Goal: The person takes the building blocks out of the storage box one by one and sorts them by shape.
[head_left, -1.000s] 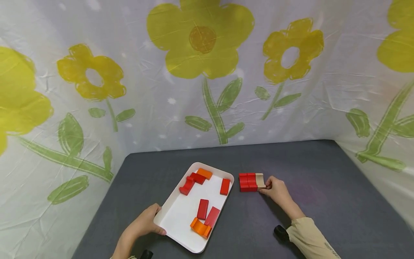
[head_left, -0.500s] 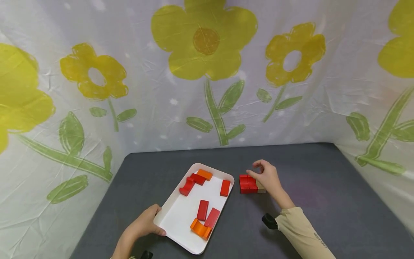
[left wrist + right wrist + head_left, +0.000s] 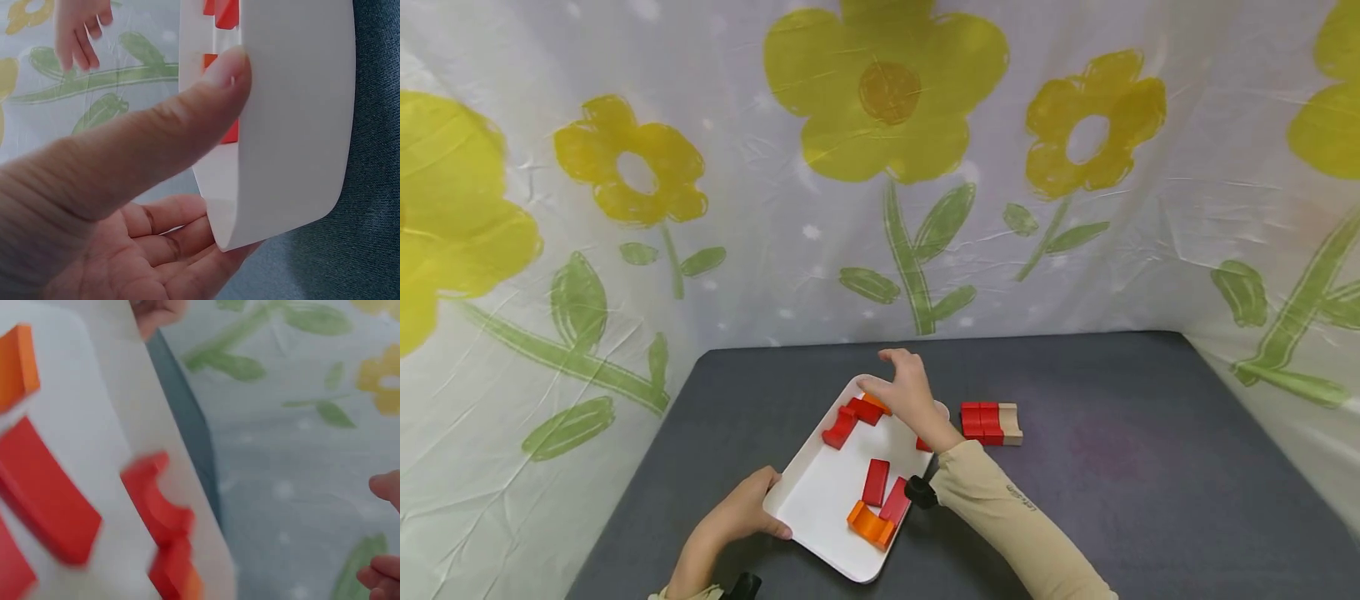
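Observation:
My left hand [image 3: 743, 510] grips the near left corner of a white tray [image 3: 812, 492]. In the left wrist view its thumb [image 3: 219, 81] lies over the tray wall and the fingers are beneath. Above the tray's far end hovers my right hand [image 3: 912, 396], thumb and fingers apart, holding nothing. Inside the tray lie a red curved block [image 3: 839, 428], an orange curved block [image 3: 871, 527], flat red blocks [image 3: 876, 482] and, at the far end, an orange block [image 3: 878, 406] partly hidden by the right hand. The right forearm partly covers another red block [image 3: 922, 445].
Right of the tray, two red curved blocks [image 3: 982, 423] and a plain wooden curved block [image 3: 1011, 424] stand side by side. They rest on a dark grey table [image 3: 1120, 483]. A flowered curtain [image 3: 760, 250] hangs behind and at both sides.
My right hand has let go of the plain wooden block, leaving it beside the red ones, and has moved left over the tray's far end. The left hand keeps its grip on the tray.

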